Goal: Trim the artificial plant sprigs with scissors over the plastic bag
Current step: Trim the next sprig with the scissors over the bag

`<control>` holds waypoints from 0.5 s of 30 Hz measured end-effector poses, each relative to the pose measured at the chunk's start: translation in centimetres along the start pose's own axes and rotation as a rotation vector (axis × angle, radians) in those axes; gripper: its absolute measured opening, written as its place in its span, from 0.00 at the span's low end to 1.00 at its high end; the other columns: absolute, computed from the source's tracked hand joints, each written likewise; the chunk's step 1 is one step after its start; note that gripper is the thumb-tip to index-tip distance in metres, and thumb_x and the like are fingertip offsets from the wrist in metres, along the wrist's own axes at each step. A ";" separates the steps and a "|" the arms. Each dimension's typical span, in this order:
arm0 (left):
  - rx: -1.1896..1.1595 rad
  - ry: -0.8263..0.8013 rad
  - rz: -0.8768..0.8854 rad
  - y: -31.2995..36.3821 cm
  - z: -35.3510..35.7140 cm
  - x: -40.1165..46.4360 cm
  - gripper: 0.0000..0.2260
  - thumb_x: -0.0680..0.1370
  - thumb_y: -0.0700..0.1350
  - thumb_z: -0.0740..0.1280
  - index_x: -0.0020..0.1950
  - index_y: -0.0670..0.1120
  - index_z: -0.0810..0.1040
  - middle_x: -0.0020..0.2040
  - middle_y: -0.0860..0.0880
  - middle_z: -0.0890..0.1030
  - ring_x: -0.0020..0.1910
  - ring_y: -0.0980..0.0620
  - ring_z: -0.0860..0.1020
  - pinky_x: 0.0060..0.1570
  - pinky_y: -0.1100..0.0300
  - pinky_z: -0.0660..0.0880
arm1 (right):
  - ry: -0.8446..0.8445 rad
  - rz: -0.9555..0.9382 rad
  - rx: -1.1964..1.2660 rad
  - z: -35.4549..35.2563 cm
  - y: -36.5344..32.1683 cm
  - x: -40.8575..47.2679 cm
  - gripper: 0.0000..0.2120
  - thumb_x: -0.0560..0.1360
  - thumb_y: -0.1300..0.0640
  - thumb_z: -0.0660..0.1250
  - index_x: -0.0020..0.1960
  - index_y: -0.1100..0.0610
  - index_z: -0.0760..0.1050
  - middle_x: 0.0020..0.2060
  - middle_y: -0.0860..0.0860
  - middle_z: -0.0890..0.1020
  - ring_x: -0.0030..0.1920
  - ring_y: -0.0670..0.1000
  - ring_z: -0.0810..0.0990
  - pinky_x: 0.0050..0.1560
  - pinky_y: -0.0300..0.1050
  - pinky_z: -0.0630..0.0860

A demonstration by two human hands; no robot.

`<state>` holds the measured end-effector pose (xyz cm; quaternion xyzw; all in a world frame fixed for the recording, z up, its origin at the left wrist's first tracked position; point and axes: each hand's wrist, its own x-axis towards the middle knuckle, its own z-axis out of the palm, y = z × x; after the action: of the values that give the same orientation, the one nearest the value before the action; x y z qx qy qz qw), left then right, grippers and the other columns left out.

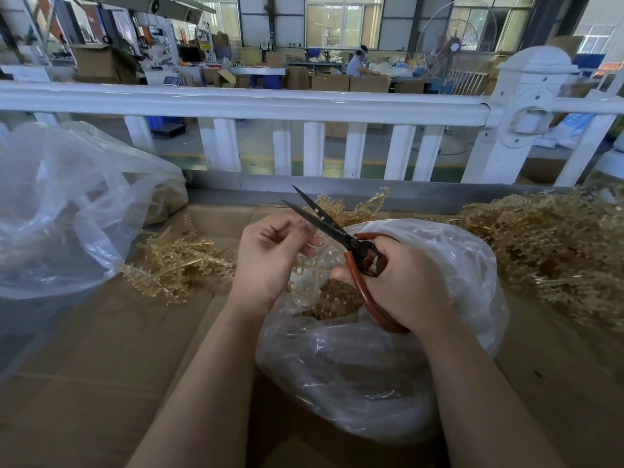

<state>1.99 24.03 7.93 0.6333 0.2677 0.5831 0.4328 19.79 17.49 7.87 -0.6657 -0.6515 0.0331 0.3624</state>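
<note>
While right hand (401, 285) grips scissors (337, 231), sprig (341, 209) lies beyond left hand (270, 255).

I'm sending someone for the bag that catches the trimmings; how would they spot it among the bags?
On the cardboard worktop before the white railing, it's the clear plastic bag under both hands. Unlike the left bag, its open mouth holds tan cuttings.

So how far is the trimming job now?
Partly done: cut bits lie inside the plastic bag. In hand: the right hand grips open scissors while the left hand pinches a sprig. Left: a big pile at right.
</note>
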 end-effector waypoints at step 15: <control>-0.043 -0.039 0.019 0.1 -0.1 0.0 0.05 0.78 0.37 0.68 0.47 0.44 0.84 0.36 0.46 0.84 0.35 0.50 0.80 0.40 0.58 0.78 | 0.005 -0.005 0.029 -0.1 -0.2 -0.1 0.31 0.61 0.21 0.59 0.47 0.44 0.79 0.35 0.38 0.80 0.40 0.39 0.79 0.40 0.36 0.74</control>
<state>1.88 24.05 7.99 0.6376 0.2407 0.5803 0.4458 19.65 17.39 7.99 -0.6587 -0.6518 0.0400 0.3736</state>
